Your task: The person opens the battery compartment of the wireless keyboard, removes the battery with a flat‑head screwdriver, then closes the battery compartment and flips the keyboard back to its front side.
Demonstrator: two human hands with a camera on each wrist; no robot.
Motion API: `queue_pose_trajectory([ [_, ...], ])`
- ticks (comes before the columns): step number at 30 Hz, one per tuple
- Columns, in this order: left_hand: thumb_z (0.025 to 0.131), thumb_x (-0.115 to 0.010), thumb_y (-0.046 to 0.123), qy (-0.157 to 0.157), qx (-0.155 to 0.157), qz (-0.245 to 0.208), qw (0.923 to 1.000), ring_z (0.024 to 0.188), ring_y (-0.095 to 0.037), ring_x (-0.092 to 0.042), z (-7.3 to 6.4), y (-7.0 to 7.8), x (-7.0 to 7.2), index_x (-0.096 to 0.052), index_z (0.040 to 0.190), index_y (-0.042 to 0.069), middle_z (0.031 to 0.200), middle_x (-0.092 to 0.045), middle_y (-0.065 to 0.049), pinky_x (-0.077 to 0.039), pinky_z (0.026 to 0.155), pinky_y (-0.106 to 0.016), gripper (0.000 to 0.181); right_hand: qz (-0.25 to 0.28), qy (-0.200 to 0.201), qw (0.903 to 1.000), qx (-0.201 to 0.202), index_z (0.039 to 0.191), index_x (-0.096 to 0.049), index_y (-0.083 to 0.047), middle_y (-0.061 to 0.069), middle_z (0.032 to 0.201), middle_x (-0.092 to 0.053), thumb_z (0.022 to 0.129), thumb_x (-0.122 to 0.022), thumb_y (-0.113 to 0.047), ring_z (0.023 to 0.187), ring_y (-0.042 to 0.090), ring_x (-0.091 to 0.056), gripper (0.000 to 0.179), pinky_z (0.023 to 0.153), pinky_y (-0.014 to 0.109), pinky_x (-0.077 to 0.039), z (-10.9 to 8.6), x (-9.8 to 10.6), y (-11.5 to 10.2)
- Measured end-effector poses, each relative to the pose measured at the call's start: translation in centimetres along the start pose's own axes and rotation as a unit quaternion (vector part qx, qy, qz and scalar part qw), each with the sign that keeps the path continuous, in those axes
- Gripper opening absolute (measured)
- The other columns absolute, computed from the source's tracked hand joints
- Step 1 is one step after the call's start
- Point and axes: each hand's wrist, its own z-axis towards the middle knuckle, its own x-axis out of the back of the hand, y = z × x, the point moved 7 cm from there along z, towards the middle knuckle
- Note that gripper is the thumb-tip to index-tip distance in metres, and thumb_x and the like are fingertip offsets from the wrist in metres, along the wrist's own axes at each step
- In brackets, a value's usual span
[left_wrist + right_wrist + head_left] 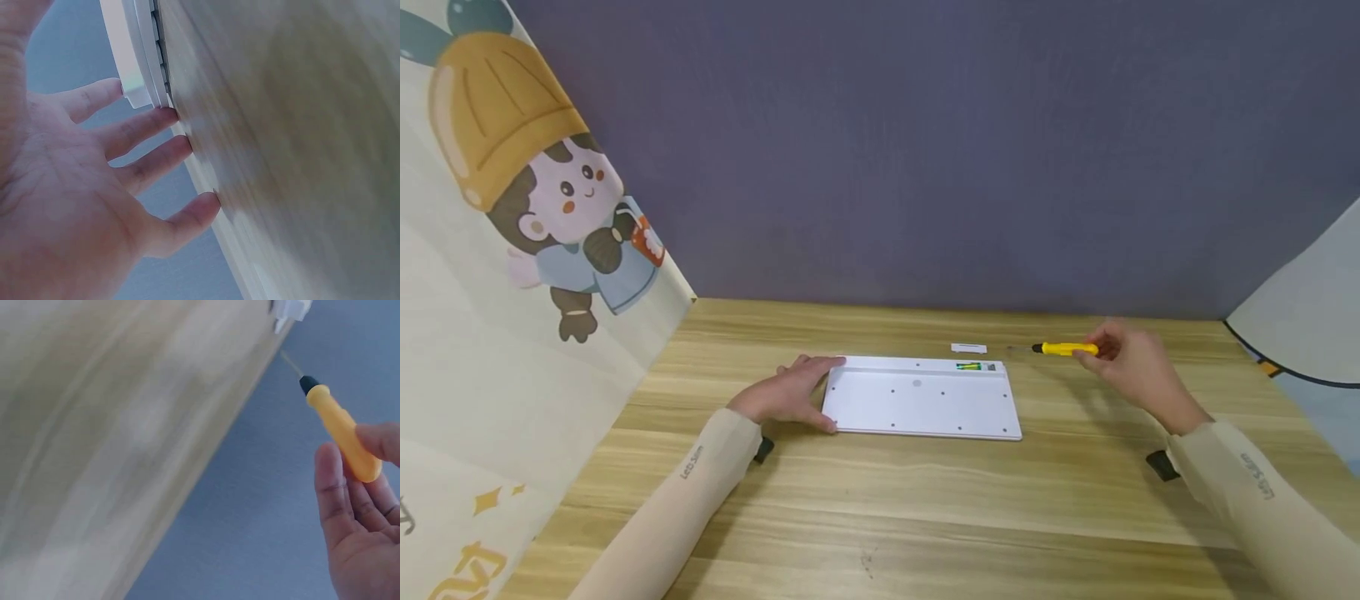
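A white keyboard (880, 404) lies on the table with its underside up; the edges of its keys face the wood in the left wrist view. My left hand (786, 392) rests at its left end, thumb at the near corner and a finger at the far corner, the other fingers fairly straight. At the far right of the keyboard, a battery (968, 367) in green and yellow shows in an uncovered slot. Behind it lies a small white battery cover (968, 348). My right hand (1123, 362) pinches a yellow screwdriver (1060, 349) by its handle end, the shaft pointing left toward the cover.
The wood-grain table (880, 517) ends at a dark grey-blue panel (925, 167) behind. A pale wall with a cartoon figure (572, 200) stands on the left. On the right a white panel with a dark rim (1307, 292) borders the table.
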Motion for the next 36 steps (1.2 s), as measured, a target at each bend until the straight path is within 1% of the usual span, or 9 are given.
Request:
queue_pose_trajectory([
  [3,0.063,-0.085,0.047,0.002,0.000,0.000,1.0000,0.131,-0.029,-0.029,-0.1,0.1,0.1,-0.028,0.149,0.014,0.147,-0.035,-0.006,-0.013,0.101,-0.068,0.109,-0.010,-0.013,0.9998,-0.009,0.089,-0.063,-0.005,0.006,0.079,-0.065,0.082,-0.074,-0.013,0.064,0.017,-0.058,0.016,0.051,0.027,-0.047,-0.5,-0.5,0.6],
  [9,0.062,-0.086,0.047,0.001,0.001,-0.001,1.0000,0.131,-0.029,-0.029,-0.3,0.2,0.1,-0.029,0.149,0.014,0.147,-0.035,-0.006,-0.014,0.102,-0.067,0.109,-0.022,-0.058,0.9978,-0.023,0.081,-0.063,-0.007,0.002,0.073,-0.061,0.080,-0.075,-0.012,0.061,0.016,-0.052,0.013,0.051,0.029,-0.043,-1.8,-1.9,1.1],
  [14,0.062,-0.086,0.045,0.001,0.004,-0.006,1.0000,0.132,-0.029,-0.028,-0.5,0.3,0.1,-0.029,0.149,0.014,0.148,-0.035,-0.006,-0.013,0.103,-0.066,0.109,-0.047,-0.126,0.9908,-0.016,0.071,-0.059,-0.013,-0.003,0.068,-0.055,0.079,-0.073,-0.011,0.060,0.015,-0.046,0.017,0.054,0.031,-0.040,-2.6,-3.6,0.9],
  [16,0.062,-0.086,0.045,0.002,0.004,-0.005,1.0000,0.132,-0.029,-0.028,-0.5,0.3,0.1,-0.029,0.149,0.014,0.148,-0.035,-0.006,-0.014,0.103,-0.066,0.109,-0.052,-0.153,0.9867,-0.011,0.071,-0.057,-0.014,-0.004,0.067,-0.054,0.079,-0.074,-0.012,0.060,0.014,-0.046,0.018,0.055,0.030,-0.040,-2.9,-4.3,0.7],
  [19,0.062,-0.086,0.045,0.002,0.004,-0.004,1.0000,0.133,-0.030,-0.027,-0.6,0.4,0.1,-0.028,0.149,0.014,0.148,-0.034,-0.007,-0.014,0.103,-0.066,0.109,-0.055,-0.180,0.9820,-0.006,0.071,-0.055,-0.014,-0.005,0.066,-0.052,0.078,-0.075,-0.017,0.059,0.013,-0.045,0.021,0.054,0.029,-0.039,-3.3,-5.0,0.2],
  [22,0.063,-0.086,0.045,0.001,0.005,-0.004,1.0000,0.135,-0.031,-0.025,-0.5,0.4,0.0,-0.028,0.149,0.014,0.149,-0.033,-0.007,-0.013,0.103,-0.066,0.109,-0.056,-0.191,0.9799,0.000,0.071,-0.054,-0.014,-0.005,0.064,-0.051,0.077,-0.076,-0.020,0.058,0.012,-0.044,0.024,0.053,0.028,-0.037,-3.6,-5.5,-0.3],
  [26,0.062,-0.086,0.046,0.000,0.011,-0.005,0.9999,0.137,-0.031,-0.022,-0.5,0.2,-0.1,-0.028,0.150,0.016,0.149,-0.032,-0.006,-0.013,0.104,-0.065,0.109,-0.044,-0.202,0.9784,-0.009,0.071,-0.053,-0.013,-0.004,0.064,-0.051,0.078,-0.076,-0.020,0.057,0.013,-0.044,0.026,0.051,0.027,-0.037,-3.7,-5.8,-0.6],
  [29,0.062,-0.086,0.046,0.001,0.011,-0.004,0.9999,0.136,-0.031,-0.023,-0.4,0.1,-0.1,-0.028,0.150,0.016,0.149,-0.032,-0.006,-0.013,0.104,-0.065,0.109,-0.035,-0.209,0.9771,-0.020,0.072,-0.053,-0.012,-0.002,0.065,-0.051,0.078,-0.077,-0.020,0.057,0.013,-0.044,0.026,0.050,0.027,-0.037,-3.7,-5.8,-0.7],
  [36,0.062,-0.085,0.047,-0.002,0.013,-0.002,0.9999,0.136,-0.031,-0.023,-0.4,0.2,0.0,-0.027,0.150,0.016,0.149,-0.032,-0.006,-0.013,0.104,-0.065,0.109,-0.035,-0.214,0.9760,-0.023,0.072,-0.052,-0.012,-0.002,0.063,-0.048,0.082,-0.073,-0.021,0.055,0.013,-0.042,0.025,0.049,0.025,-0.034,-3.8,-5.7,-0.7],
])
